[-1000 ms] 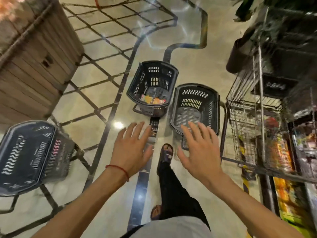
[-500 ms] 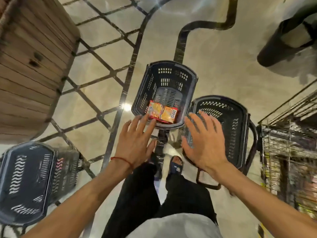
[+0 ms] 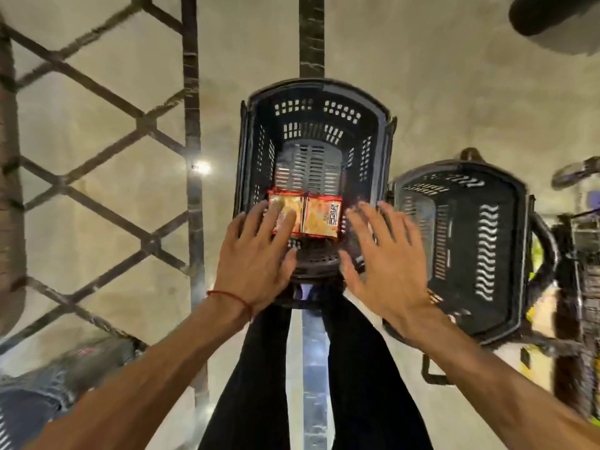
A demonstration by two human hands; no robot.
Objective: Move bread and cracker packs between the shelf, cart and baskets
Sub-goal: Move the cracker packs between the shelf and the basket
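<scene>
Left hand (image 3: 256, 254) flat, palm down, fingers straight and spread, nothing in it. From my feed its fingertips overlap the left one of two orange-red cracker packs (image 3: 321, 216); I can't tell if they actually touch. A red thread (image 3: 231, 297) sits on that wrist. Right hand (image 3: 386, 264) looks the same: palm down, fingers splayed, holding nothing, over the near right corner of the middle basket (image 3: 311, 84). The packs lie flat, side by side, edges touching, on the bottom of that black basket at its near end. A second black basket (image 3: 487, 241) stands just beside it on the right, tilted, and I see nothing inside it. A third basket (image 3: 32, 397) is blurred at the bottom left, well apart. Black trousers (image 3: 367, 368) run below the hands. The shiny beige floor (image 3: 438, 92) has dark lattice lines on the left. A wire cart (image 3: 587, 254) is cut off at the right edge, its contents too blurred to read
</scene>
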